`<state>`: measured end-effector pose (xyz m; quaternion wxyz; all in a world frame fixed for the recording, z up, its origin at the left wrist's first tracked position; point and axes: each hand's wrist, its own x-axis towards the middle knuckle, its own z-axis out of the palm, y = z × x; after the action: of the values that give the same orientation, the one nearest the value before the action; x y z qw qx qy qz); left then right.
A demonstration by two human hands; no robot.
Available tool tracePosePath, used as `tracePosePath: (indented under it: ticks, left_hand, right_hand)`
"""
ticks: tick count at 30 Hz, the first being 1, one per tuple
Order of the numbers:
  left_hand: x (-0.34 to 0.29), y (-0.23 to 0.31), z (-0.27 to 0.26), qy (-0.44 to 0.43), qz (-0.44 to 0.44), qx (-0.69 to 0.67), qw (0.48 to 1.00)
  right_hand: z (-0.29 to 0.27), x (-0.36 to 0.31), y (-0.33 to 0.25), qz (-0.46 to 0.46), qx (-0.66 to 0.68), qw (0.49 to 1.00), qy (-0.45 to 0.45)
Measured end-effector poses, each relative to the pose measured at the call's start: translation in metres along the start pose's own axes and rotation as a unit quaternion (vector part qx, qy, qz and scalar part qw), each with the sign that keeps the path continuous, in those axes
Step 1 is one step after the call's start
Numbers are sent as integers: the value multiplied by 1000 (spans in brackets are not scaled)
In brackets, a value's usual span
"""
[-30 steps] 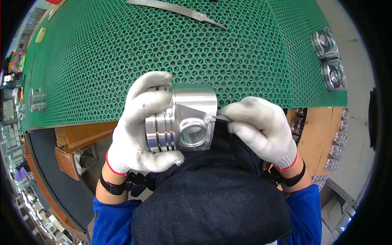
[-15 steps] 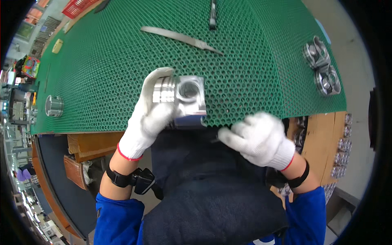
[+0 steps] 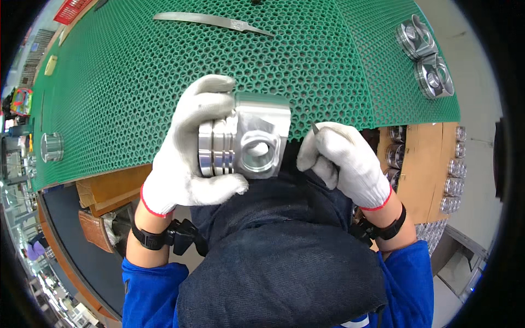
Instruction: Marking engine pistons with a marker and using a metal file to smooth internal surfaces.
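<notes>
A shiny metal piston lies on its side in the grasp of my left hand, which wears a white knit glove. Its ringed end sits against my palm, and the pin hole in its skirt faces up. To its right, apart from it, my gloved right hand is closed in a pinch. A thin dark pointed tool sticks out past the thumb and forefinger; the rest of it is hidden in the glove. Farther off, a flat metal file with a narrow tang rests on the green mat.
Two pistons lie at the mat's right edge, and another piston stands at its left. A red basket is at the far left, near a small yellow block. Below right, several pistons line a cardboard surface.
The piston has been turned in my left hand and now shows larger, nearer the view. My right hand has moved up and left, closer to it. The mat and file have shifted in view.
</notes>
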<state>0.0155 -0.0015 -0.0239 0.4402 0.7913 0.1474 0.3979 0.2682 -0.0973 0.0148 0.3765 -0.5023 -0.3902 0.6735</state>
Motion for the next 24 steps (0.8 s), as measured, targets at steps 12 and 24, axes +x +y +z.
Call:
tracePosePath:
  ticks: [12, 24]
  left_hand:
    - [3, 1, 2, -21, 1, 33, 999]
    - [27, 12, 3, 44, -187, -28, 981]
  right_hand:
    - [0, 13, 10, -269, -356, 889, 104]
    - [-22, 6, -15, -250, -549, 797, 30]
